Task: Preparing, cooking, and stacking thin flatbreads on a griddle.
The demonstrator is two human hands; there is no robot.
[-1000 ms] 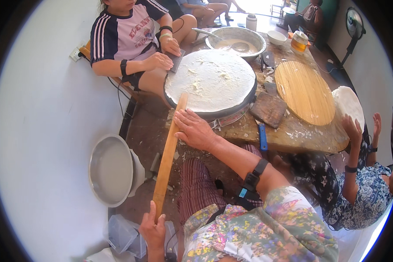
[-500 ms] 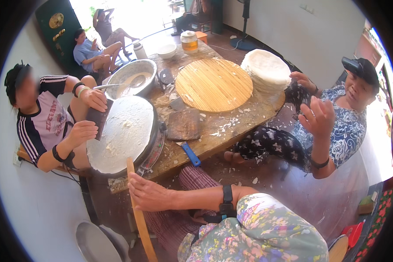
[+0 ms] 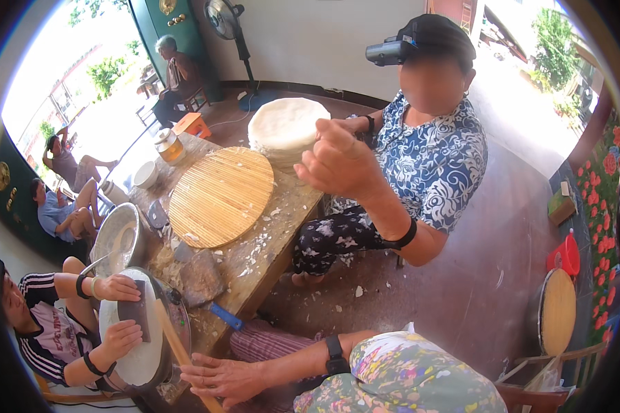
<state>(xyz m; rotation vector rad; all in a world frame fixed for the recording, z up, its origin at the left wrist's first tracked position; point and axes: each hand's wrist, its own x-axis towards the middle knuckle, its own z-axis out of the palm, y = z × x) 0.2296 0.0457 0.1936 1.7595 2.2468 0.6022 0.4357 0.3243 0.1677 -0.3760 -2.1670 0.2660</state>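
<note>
My right hand [image 3: 224, 378] reaches left across the lower edge, its fingers round a flat wooden stick [image 3: 172, 334]. The stick's upper end lies by the rim of a round griddle coated with white batter [image 3: 120, 361]. A co-worker at the left presses a dark flat scraper [image 3: 142, 313] on that batter with both hands. My left hand does not show. Beyond the griddle stands a metal basin [image 3: 134, 237] of batter with a ladle handle over its rim. A blue-handled scraper [image 3: 226, 316] lies at the table edge near my striped trousers.
The wooden table [image 3: 282, 237] carries a round slatted board [image 3: 220, 196], a stack of white flatbreads [image 3: 289, 124], a brown flat block [image 3: 201, 277] and a jar of amber liquid [image 3: 169, 146]. A second co-worker [image 3: 420, 158] sits at the right with one hand raised. A red bucket [image 3: 565, 256] stands far right.
My view has swung right, so the table lies further left. The left co-worker's scraper has moved from the batter's edge inward. My right hand remains at the stick, its fingers looser.
</note>
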